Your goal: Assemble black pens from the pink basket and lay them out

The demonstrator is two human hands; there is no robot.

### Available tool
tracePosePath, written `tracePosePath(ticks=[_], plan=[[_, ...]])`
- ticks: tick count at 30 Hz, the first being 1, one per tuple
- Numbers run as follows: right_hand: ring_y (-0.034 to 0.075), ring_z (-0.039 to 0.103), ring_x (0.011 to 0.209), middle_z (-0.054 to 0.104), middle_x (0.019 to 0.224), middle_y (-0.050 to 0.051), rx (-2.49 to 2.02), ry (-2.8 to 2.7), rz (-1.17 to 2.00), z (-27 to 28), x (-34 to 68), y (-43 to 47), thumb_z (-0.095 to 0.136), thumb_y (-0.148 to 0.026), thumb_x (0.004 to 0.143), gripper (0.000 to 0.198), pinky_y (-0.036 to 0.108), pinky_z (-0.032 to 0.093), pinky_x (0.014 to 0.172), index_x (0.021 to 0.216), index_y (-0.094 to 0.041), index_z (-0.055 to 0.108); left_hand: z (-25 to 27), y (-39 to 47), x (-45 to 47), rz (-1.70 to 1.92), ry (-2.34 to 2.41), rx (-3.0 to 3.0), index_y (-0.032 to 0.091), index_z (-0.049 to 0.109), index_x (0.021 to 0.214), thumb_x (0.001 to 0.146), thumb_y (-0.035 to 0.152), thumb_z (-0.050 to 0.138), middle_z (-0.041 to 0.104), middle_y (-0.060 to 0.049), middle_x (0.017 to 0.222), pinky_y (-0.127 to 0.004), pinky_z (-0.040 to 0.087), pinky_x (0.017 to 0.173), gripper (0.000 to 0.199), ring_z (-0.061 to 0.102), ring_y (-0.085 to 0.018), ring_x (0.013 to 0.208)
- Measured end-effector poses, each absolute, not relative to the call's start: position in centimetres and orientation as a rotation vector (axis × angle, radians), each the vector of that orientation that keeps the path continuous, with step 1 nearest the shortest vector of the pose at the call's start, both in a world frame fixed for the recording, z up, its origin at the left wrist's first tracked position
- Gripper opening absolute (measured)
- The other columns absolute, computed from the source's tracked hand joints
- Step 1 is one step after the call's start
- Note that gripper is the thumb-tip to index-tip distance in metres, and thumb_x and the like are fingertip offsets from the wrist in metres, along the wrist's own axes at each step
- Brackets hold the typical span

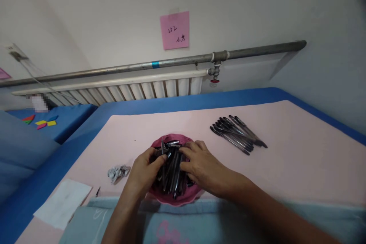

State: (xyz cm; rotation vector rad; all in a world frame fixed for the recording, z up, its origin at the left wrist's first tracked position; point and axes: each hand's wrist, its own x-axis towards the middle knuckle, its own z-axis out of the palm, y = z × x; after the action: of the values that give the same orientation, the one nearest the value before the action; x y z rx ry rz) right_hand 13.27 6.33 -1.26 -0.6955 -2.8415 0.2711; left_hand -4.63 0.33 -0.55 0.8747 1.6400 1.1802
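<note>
A pink scalloped bowl (pixel 185 199) stands in front of me, filled with dark, clear-barrelled pens (pixel 173 173). My left hand (pixel 146 167) reaches into its left side, thumb and fingers closed on pens there; some fingertips are hidden among them. From the right, my right hand (pixel 200 164) curls its fingers over the pens, its thumb pressed against them. Which single pens each hand grips is hard to make out. To the right of the bowl, a loose pile of similar pens with black caps (pixel 236 135) lies slanting on the pale pink table cover (pixel 309 160).
Left of the bowl lie a crumpled grey wad (pixel 117 173), a white paper sheet (pixel 63 203) and a small dark pointed object (pixel 98 191). Light blue cloth (pixel 185 223) covers the near edge. Behind are a radiator (pixel 148 89) and a pipe (pixel 177 61). Coloured pieces (pixel 47 122) lie far left.
</note>
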Motion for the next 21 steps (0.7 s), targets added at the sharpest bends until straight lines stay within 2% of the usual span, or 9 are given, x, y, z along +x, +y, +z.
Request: tracePosePath(ticks=[4,15,18,21], plan=[[0.021,0.045,0.091,0.058,0.094,0.005,-0.673,-2.736,0.329,-0.7,13.5,6.6,0.049,-0.016,0.084,0.013,0.036,0.034,0.079,0.083,-0.021,0.060,-0.1,0.1,-4.3,1.138,1.515,0.846,0.019,0.058,0.067,0.065,0.033,0.064,0.054,0.003,0.055,-0.023,0.035,0.053,0.015,0.045,-0.010,0.051],[0.019,0.050,0.087,0.061,0.091,0.005,-0.630,-2.646,0.463,-1.3,13.4,7.1,0.046,-0.009,0.081,0.020,0.035,0.038,0.079,0.089,-0.020,0.061,0.4,0.1,-4.1,1.155,1.445,0.845,0.017,0.065,0.075,0.067,0.030,0.064,0.059,0.001,0.062,-0.024,0.038,0.057,0.015,0.049,-0.012,0.058],[0.018,0.052,0.088,0.062,0.092,0.005,-0.724,-2.410,0.739,-0.9,13.3,6.9,0.047,-0.014,0.082,0.021,0.034,0.040,0.081,0.095,-0.019,0.062,0.3,-0.1,-4.0,1.081,1.363,0.898,0.018,0.067,0.086,0.070,0.029,0.061,0.062,-0.001,0.068,-0.025,0.040,0.061,0.020,0.052,-0.013,0.062],[0.015,0.056,0.084,0.063,0.088,0.003,-0.796,-2.005,1.195,-0.2,13.1,6.6,0.047,-0.023,0.084,0.019,0.029,0.043,0.077,0.092,-0.019,0.063,0.2,-0.4,-3.6,0.960,1.263,0.971,0.019,0.066,0.094,0.073,0.029,0.059,0.063,-0.002,0.075,-0.026,0.041,0.066,0.024,0.054,-0.015,0.069]])
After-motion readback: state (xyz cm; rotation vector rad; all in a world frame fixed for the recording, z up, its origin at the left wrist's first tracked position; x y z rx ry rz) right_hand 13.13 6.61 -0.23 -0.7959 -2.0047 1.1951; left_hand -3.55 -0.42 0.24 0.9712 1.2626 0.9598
